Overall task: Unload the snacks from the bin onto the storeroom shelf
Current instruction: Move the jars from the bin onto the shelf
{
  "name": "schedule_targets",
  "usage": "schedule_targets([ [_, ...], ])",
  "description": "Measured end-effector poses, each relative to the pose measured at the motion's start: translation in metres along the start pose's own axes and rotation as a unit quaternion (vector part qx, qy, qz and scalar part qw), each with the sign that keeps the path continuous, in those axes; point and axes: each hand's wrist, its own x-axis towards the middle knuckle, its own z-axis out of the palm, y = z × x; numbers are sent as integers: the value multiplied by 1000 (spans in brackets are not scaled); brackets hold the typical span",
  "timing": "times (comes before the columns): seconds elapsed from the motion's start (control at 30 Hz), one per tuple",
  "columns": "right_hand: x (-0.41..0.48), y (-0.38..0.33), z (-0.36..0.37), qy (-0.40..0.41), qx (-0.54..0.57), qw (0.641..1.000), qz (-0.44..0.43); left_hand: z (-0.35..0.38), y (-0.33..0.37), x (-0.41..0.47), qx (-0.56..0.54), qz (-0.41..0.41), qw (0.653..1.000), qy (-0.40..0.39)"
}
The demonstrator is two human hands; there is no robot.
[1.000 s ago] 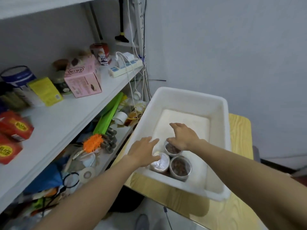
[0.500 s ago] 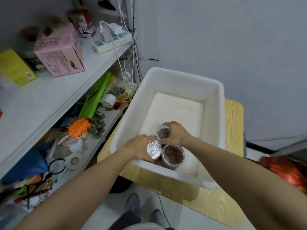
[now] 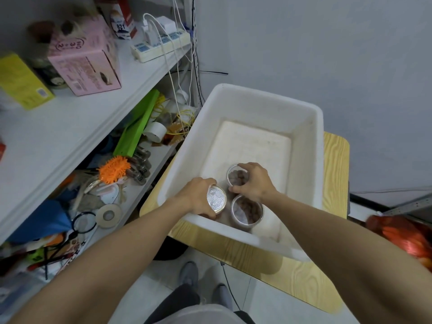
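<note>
- Three small round snack jars stand close together at the near end of the white bin point(image 3: 301, 141); nothing else is seen in it, and the far part of its floor is bare.
- The foil-topped jar point(image 3: 216, 199) is at the left, next to the bin's near left wall. The left hand point(image 3: 198, 197) is curled around its side, fingers closed on it.
- The far jar point(image 3: 237, 177) shows brown pieces through its clear top. The right hand point(image 3: 253, 182) is bent over it, thumb on one side and fingers on the other, closed on its rim.
- The near jar point(image 3: 246, 210), also with brown content, stands free; no hand touches it.
- I cannot tell if either held jar has left the bin floor; both are inside the bin walls.
- In my judgement the unloading is near its end: the bin is almost empty, and the upper shelf point(image 3: 77, 134) carries a pink box point(image 3: 86, 59) and a yellow packet point(image 3: 21, 81), which may be snacks already placed.
- What is left, as it seems: bring the two held jars to the shelf, then return for the third.
- The bin rests on a wooden table point(image 3: 334, 174) just beside the shelf, so the way is short; free shelf space lies in front of the pink box.
</note>
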Motion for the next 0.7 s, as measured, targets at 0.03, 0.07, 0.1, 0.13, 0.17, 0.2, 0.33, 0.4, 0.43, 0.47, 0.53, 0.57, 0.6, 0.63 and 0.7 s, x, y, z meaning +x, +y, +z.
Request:
schedule_targets([
  [0.03,-1,0,-1,15,12,1000,9,-1,-1,-1,-6,-7,1000,9],
  [0.07,-1,1,-2,30,25,999,12,-2,-2,-1,-10,-14,1000,17],
  [0.1,-1,0,-5,40,40,998,13,-2,-2,-1,-16,-21,999,24],
  [0.13,0,-2,-8,52,51,997,10,-3,-2,-2,-24,-25,999,32],
  [0.17,0,-4,-13,62,63,996,8,-4,-1,-3,-34,-26,998,43],
  [0.2,0,-7,-17,71,76,995,6,-5,-1,-4,-45,-27,997,58],
  [0.33,1,-23,-36,107,128,986,-4,-15,1,-10,-82,-39,990,112],
  [0.4,0,-35,-45,118,149,982,-15,-25,5,-16,-100,-35,985,137],
  [0.43,0,-41,-50,122,157,980,-21,-31,7,-20,-109,-31,982,152],
  [0.47,-1,-47,-55,130,163,978,-29,-37,8,-23,-118,-27,978,168],
  [0.53,-2,-60,-65,146,176,973,-41,-49,10,-30,-135,-17,971,199],
  [0.57,-2,-67,-70,158,182,969,-47,-56,10,-33,-141,-7,965,219],
  [0.6,-3,-74,-76,173,188,965,-57,-63,11,-37,-147,5,959,241],
  [0.63,-3,-83,-82,185,200,960,-63,-72,12,-42,-156,18,952,263],
  [0.7,-4,-102,-95,205,223,950,-80,-90,16,-54,-170,42,935,308],
])
